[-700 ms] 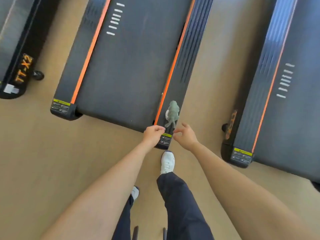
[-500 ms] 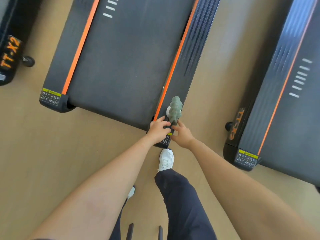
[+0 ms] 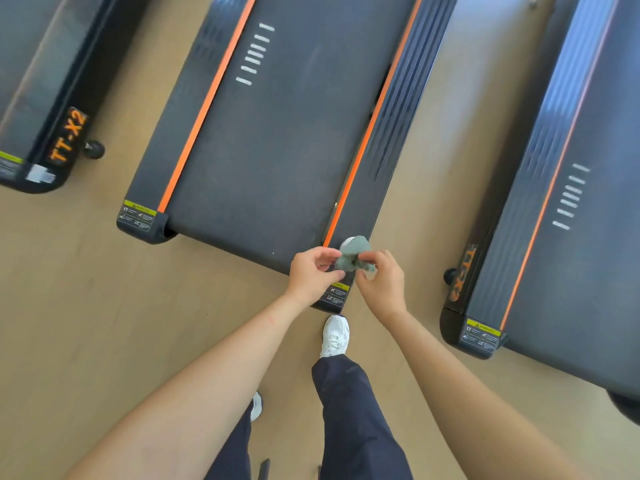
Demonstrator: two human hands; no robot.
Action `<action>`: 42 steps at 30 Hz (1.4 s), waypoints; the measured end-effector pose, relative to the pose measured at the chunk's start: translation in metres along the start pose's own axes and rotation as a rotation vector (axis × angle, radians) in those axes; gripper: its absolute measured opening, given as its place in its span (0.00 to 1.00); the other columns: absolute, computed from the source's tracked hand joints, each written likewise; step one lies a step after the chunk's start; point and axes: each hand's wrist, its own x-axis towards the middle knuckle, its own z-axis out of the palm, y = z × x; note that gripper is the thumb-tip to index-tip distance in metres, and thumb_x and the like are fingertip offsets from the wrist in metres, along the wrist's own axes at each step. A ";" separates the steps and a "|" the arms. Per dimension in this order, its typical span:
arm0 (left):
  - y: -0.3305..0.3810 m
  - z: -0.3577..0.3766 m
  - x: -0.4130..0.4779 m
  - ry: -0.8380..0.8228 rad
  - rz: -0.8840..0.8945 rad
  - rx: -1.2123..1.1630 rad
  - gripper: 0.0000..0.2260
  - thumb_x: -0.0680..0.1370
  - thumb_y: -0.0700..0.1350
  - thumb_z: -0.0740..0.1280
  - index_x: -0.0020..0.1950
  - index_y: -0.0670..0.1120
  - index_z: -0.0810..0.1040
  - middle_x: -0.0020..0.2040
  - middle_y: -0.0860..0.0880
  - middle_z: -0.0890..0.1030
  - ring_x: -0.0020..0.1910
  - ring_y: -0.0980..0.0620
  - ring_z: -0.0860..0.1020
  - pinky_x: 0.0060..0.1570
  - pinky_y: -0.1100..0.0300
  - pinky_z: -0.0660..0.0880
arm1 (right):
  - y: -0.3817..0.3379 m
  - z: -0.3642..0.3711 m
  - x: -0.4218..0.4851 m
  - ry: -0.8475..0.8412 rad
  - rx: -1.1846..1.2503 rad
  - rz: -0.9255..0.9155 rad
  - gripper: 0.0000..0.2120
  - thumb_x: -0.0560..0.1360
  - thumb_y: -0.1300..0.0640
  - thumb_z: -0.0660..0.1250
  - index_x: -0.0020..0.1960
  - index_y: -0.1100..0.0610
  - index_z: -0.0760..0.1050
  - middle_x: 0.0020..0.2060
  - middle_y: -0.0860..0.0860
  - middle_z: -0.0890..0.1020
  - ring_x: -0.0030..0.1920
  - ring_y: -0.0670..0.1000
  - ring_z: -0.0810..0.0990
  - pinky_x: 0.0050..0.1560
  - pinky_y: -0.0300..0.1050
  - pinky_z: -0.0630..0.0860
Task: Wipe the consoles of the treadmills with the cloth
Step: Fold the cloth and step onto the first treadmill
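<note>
Cloth: small, grey-green, bunched into a wad, held between both hands over the rear right corner of the middle treadmill, just above its ribbed side rail; whether it touches the rail cannot be told. The left hand pinches the near side of the wad with thumb and curled fingertips; the right hand grips the opposite side, fingers bent round the fabric; both arms reach forward and down, forearms converging, wrists close together. The person stands on the tan floor at the foot of the deck, one white shoe just short of the corner's warning label. A left treadmill and a right treadmill flank the middle one; no console is in view, so none can be judged wiped. Assessment: the step in hand is readying the cloth, probably gathering or refolding it; wiping proper is not yet begun. The next move calls for walking to the head of a machine, raising the cloth to console height, and presenting a flat face of fabric for contact.
</note>
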 end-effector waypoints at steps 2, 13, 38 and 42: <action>0.019 -0.026 -0.020 0.046 0.034 -0.062 0.14 0.70 0.32 0.77 0.48 0.50 0.83 0.47 0.51 0.86 0.47 0.56 0.85 0.55 0.61 0.80 | -0.032 -0.010 -0.012 0.019 0.017 -0.077 0.12 0.69 0.70 0.71 0.50 0.59 0.79 0.46 0.51 0.79 0.46 0.50 0.78 0.45 0.32 0.71; 0.055 -0.257 -0.137 0.086 0.138 -0.130 0.07 0.80 0.45 0.71 0.43 0.52 0.83 0.34 0.61 0.80 0.35 0.60 0.74 0.40 0.64 0.71 | -0.255 0.032 -0.099 -0.160 0.137 -0.151 0.12 0.76 0.64 0.68 0.51 0.47 0.80 0.45 0.46 0.81 0.46 0.43 0.78 0.49 0.37 0.75; 0.085 -0.890 -0.156 0.388 0.121 -0.493 0.04 0.81 0.40 0.67 0.52 0.48 0.79 0.43 0.52 0.82 0.39 0.54 0.80 0.34 0.62 0.74 | -0.774 0.378 -0.051 -0.824 0.197 -0.418 0.07 0.74 0.60 0.75 0.51 0.56 0.81 0.38 0.48 0.84 0.37 0.44 0.79 0.41 0.38 0.75; 0.110 -0.967 -0.115 0.480 0.077 -0.647 0.06 0.76 0.41 0.69 0.52 0.45 0.80 0.43 0.49 0.82 0.39 0.51 0.80 0.35 0.61 0.74 | -0.840 0.435 -0.003 -0.803 0.183 -0.363 0.09 0.77 0.54 0.71 0.51 0.60 0.81 0.38 0.50 0.79 0.38 0.46 0.75 0.39 0.44 0.75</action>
